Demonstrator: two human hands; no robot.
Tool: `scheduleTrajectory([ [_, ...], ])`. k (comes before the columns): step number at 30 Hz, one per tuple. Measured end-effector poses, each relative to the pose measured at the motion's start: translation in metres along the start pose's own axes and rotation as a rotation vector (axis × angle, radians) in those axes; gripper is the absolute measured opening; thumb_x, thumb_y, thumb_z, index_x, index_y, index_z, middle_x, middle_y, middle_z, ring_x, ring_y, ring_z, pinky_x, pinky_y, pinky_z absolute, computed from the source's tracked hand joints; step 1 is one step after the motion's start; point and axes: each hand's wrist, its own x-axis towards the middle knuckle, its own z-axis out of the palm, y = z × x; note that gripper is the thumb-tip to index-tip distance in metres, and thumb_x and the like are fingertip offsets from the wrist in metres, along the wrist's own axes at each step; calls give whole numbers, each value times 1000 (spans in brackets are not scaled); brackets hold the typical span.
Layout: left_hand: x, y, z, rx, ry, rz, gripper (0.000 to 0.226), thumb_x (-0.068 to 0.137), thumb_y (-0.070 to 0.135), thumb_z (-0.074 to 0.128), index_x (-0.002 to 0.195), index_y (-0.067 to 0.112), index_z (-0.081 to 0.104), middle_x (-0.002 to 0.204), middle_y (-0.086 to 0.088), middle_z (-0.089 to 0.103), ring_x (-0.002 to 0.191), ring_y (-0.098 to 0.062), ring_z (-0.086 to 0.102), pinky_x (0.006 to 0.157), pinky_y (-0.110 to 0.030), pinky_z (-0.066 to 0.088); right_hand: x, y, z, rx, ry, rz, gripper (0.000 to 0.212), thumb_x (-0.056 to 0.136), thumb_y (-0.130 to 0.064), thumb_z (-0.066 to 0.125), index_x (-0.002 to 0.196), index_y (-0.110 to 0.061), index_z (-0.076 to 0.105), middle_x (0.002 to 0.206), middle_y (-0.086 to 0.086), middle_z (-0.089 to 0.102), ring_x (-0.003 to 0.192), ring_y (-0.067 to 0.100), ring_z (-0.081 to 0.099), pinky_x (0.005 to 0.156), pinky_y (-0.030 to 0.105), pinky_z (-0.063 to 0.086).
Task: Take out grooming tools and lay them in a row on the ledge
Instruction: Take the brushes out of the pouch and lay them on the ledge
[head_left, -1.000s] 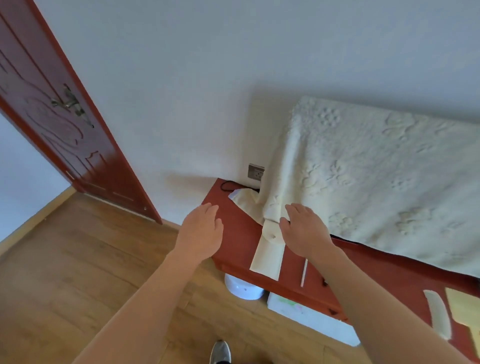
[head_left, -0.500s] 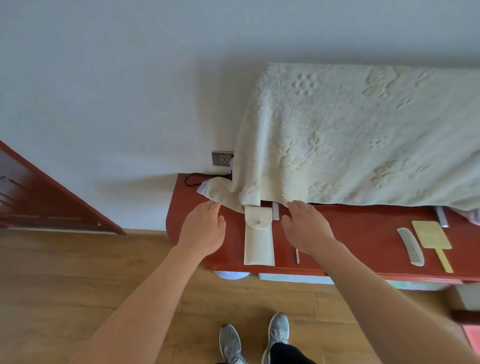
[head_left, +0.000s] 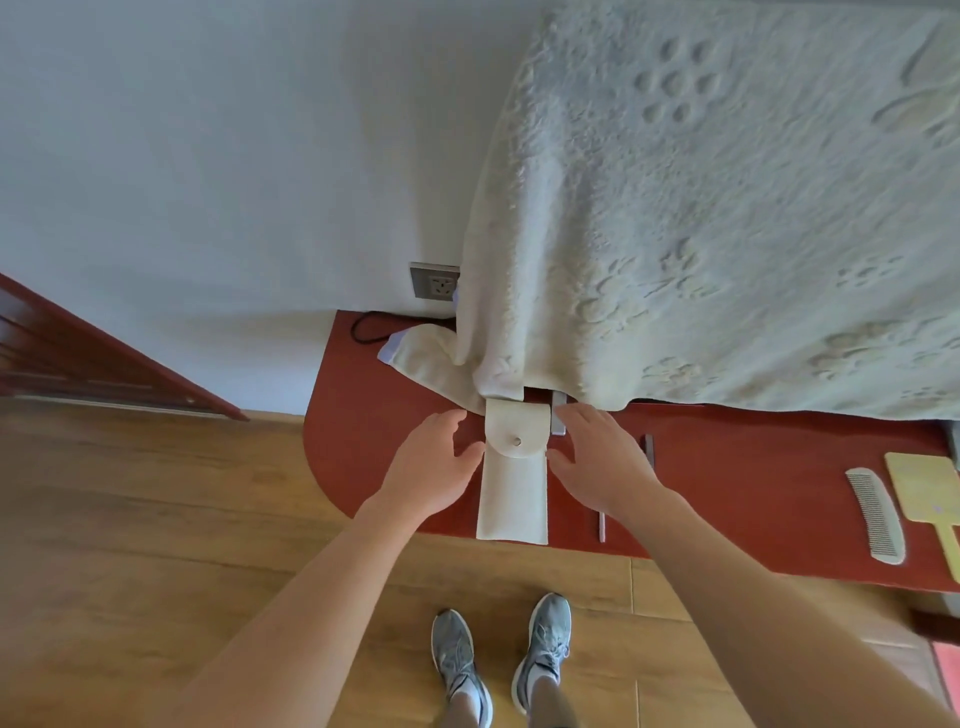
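Pouch (head_left: 512, 493) flat on ledge (head_left: 358, 415), between left hand (head_left: 428, 470), right hand (head_left: 605, 462)

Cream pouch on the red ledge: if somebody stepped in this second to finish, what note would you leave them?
Left hand and right hand: both open, flanking the pouch, gripping nothing.
Pouch lies flat on the ledge, flap down over its snap.
Done: comb and yellow paddle lie side by side at far right; a thin metal tool lies by the right hand.
Left: open the flap, take out whatever is inside (not visible) and extend the row.
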Motion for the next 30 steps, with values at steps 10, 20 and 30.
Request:
scheduleTrajectory([
  [10, 16, -6, 43, -160, -61, -193, 73, 83, 48, 69, 146, 21, 41, 128, 2, 59, 108, -12, 59, 89, -27, 50, 27, 17, 28, 4, -45, -148, 58, 89, -37, 63, 142, -22, 45, 147, -8, 43, 135, 15, 36, 107, 31, 37],
  [20, 17, 1, 65, -185, -3, -203, 59, 74, 34, 75, 128, 21, 55, 89, 9, 65, 81, -9, 64, 71, -32, 58, 37, 22, 37, -35, -87, -202, 54, 91, -38, 61, 142, -24, 47, 151, -6, 39, 139, 16, 31, 111, 33, 30],
  [30, 17, 10, 67, -293, -4, -241, 44, 76, 21, 77, 117, 20, 62, 94, 10, 67, 80, -7, 65, 54, -11, 45, 38, 28, 37, -20, -88, -208, 54, 91, -38, 61, 142, -24, 48, 151, -6, 39, 139, 16, 30, 113, 34, 30],
])
